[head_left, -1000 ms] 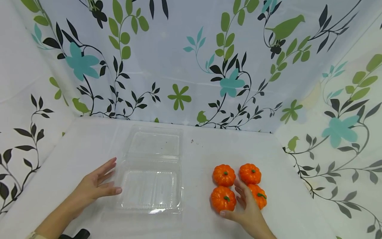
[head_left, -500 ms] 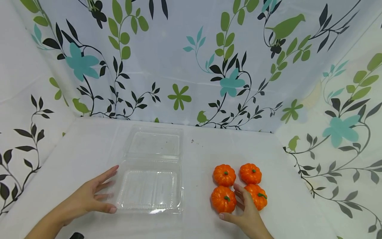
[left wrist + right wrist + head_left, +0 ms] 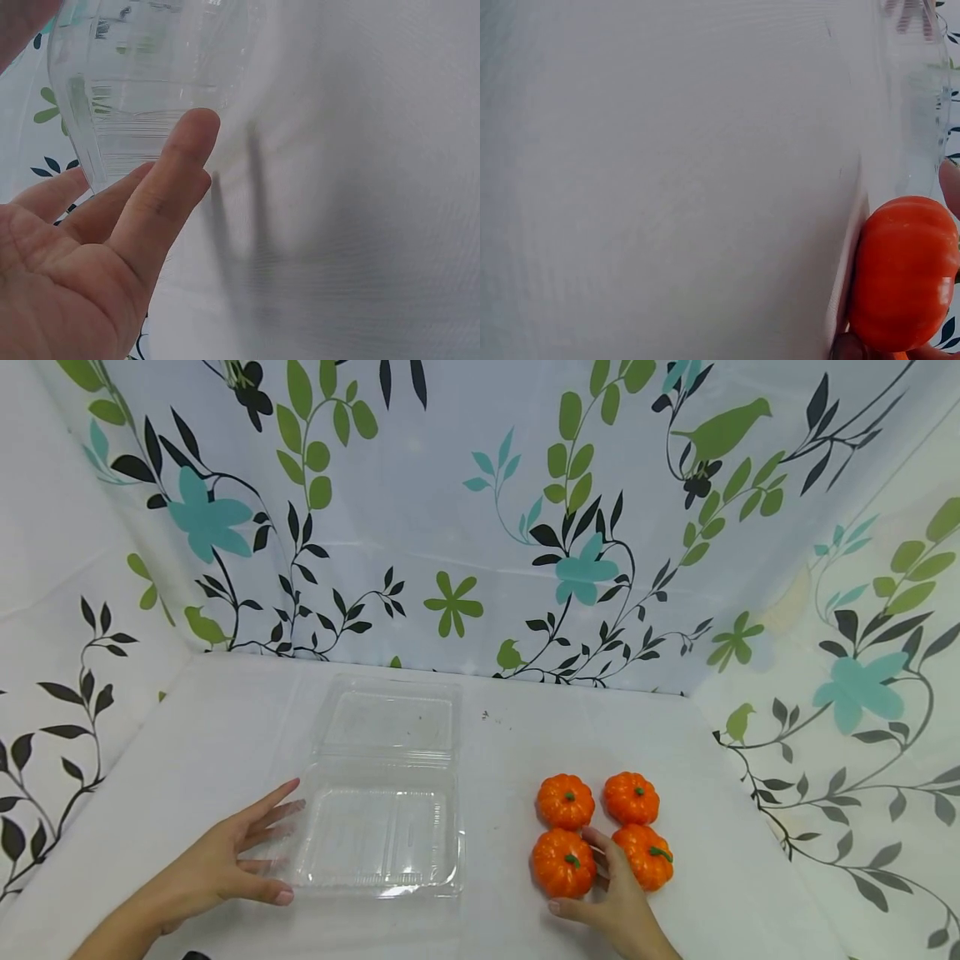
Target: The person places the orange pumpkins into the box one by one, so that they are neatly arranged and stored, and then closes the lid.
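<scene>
Several small orange toy pumpkins with green stems stand in a cluster on the right in the head view. My right hand (image 3: 617, 900) curls round the front-left pumpkin (image 3: 561, 863), thumb at its near side and fingers at its right side. The same pumpkin (image 3: 904, 274) fills the lower right of the right wrist view, between thumb and fingers. A clear plastic clamshell container (image 3: 373, 887) lies unfolded left of centre, lid towards the back. Beside its left edge my left hand (image 3: 213, 870) is spread with relaxed fingers; the left wrist view has the fingertips close to the container wall (image 3: 82, 135).
The other pumpkins are a back-left pumpkin (image 3: 565, 802), a back-right pumpkin (image 3: 631, 798) and a front-right pumpkin (image 3: 642, 857). White cloth (image 3: 510, 760) covers the table. Patterned curtains (image 3: 480, 527) rise behind and at both sides. A black object (image 3: 196, 955) shows at the bottom edge.
My left hand has shifted nearer to me and slightly off the container's edge, its fingers still spread. The right hand has moved slightly left, closer round the front-left pumpkin. The pumpkins have stayed put.
</scene>
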A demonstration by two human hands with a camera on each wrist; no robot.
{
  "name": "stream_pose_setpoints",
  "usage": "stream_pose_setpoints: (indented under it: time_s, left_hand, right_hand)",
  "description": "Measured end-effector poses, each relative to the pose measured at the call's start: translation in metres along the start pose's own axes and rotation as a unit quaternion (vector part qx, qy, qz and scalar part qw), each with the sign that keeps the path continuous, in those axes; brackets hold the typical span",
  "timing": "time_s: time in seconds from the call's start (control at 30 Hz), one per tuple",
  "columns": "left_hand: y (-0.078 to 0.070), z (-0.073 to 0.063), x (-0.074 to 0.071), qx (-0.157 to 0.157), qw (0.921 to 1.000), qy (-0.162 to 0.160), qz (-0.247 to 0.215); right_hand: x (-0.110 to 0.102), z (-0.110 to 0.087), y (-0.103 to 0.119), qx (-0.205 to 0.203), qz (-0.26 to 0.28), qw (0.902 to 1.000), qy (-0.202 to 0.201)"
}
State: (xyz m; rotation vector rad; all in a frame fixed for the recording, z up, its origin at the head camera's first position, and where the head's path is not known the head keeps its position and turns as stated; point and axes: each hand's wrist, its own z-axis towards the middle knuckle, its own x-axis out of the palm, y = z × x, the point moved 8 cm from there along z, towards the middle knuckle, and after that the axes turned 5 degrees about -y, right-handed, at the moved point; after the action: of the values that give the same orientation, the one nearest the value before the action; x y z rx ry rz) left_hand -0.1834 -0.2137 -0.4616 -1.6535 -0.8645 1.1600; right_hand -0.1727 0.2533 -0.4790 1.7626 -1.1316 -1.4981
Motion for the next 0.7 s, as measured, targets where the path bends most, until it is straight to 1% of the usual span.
stream_pose_setpoints:
  time_s: [0.1, 0.3, 0.43, 0.7]
  left_hand:
    - [0.0008, -0.0001, 0.0004, 0.000, 1.0000, -0.002, 0.001]
    - [0.0000, -0.0013, 0.0002, 0.002, 0.9999, -0.005, -0.015]
    - [-0.0011, -0.0013, 0.0011, -0.002, 0.9998, -0.005, -0.019]
    - [0.0004, -0.0017, 0.0025, -0.007, 0.9995, -0.004, -0.030]
  right_hand:
    - [0.0016, 0.0013, -0.0015, -0.003, -0.003, 1.0000, 0.001]
    - [0.0016, 0.0023, -0.0025, -0.018, -0.036, 0.9991, -0.011]
    - [0.0012, 0.0026, -0.0018, -0.018, -0.046, 0.9986, -0.017]
    - [0.0024, 0.0030, 0.0009, -0.010, -0.041, 0.9989, -0.022]
